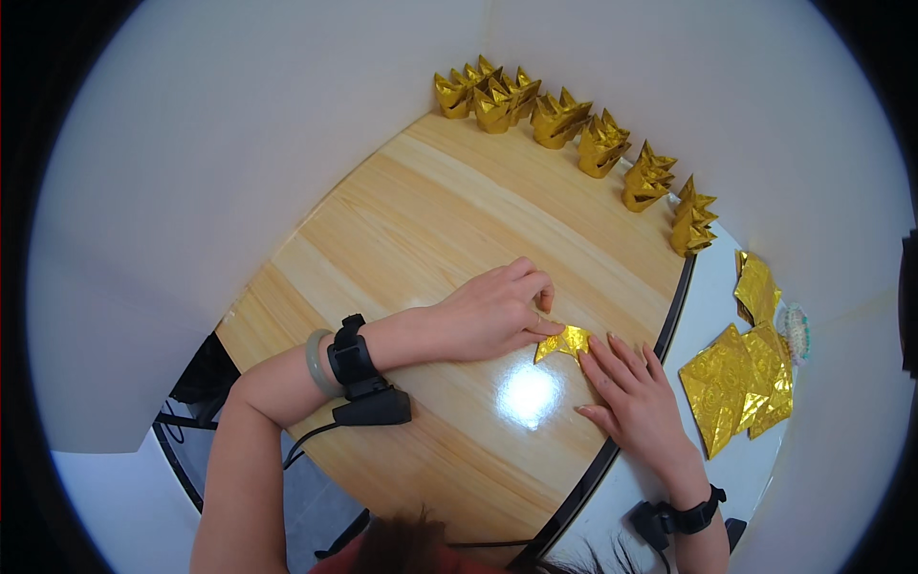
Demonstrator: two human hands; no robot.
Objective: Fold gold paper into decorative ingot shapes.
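A small folded piece of gold foil paper (572, 341) lies flat on the wooden table, its pointed corners spread at both ends. My left hand (497, 311) reaches in from the left with its fingers curled, and its fingertips press on the left end of the piece. At the right end rests my right hand (636, 397), palm down, its fingers stretched out and the fingertips touching the foil. Part of that end is hidden under them. Each wrist wears a black strap with a small device.
Several folded gold paper shapes with pointed tops (602, 143) stand in a row along the far edge. Flat gold foil sheets (717, 383) lie on the white surface at the right, beside a beaded bracelet (797, 335). White walls enclose the wooden table (382, 220). A cable hangs near my left forearm.
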